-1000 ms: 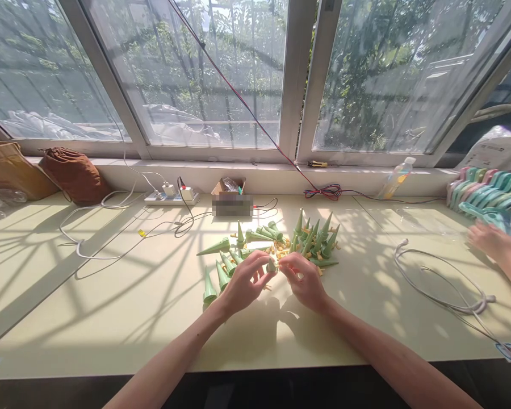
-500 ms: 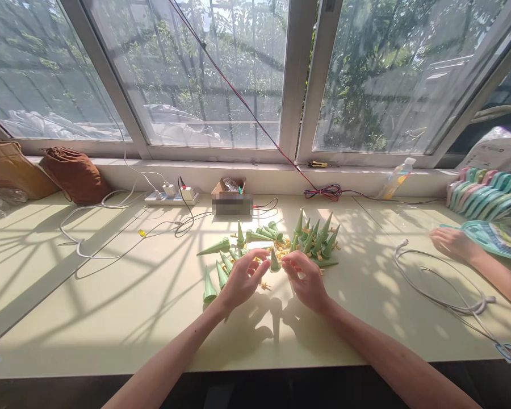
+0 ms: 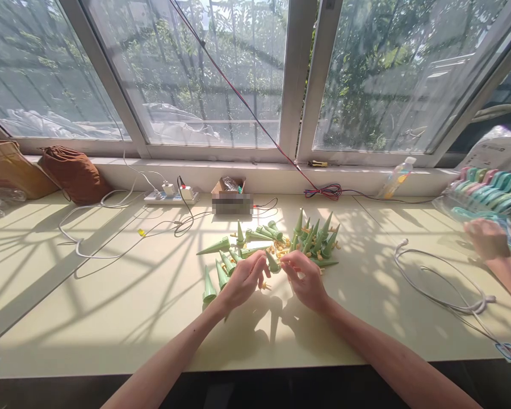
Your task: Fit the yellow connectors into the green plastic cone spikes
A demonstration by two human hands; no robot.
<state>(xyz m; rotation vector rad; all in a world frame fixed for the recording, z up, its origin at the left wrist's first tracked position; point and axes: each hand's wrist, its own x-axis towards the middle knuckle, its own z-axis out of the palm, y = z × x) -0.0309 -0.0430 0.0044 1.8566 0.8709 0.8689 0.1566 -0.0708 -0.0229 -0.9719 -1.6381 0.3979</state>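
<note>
My left hand (image 3: 247,278) is closed, its thumb and fingers at the tip end of a green cone-shaped plant watering spike (image 3: 273,263). The spike is tilted, with its wide end towards me. Beside it, my right hand (image 3: 305,279) pinches a small yellow plastic piece, mostly hidden by the fingertips, against the spike's side. More green spikes (image 3: 319,236) stand upright to the right behind my hands, some with yellow parts attached. Others lie or stand on the left (image 3: 215,246). Loose yellow pieces (image 3: 280,247) lie between the groups.
Another person's hand (image 3: 489,238) is at the right by a bagged stack of pastel items (image 3: 494,190). A coiled white cable (image 3: 443,307) lies nearby. Along the window stand a bottle (image 3: 398,179), a small box (image 3: 232,196), a power strip (image 3: 170,197) and a brown bag (image 3: 74,175).
The spike between my hands has tipped from upright to leaning left, and my left fingers have shifted onto its tip end. The other person's hand has moved right.
</note>
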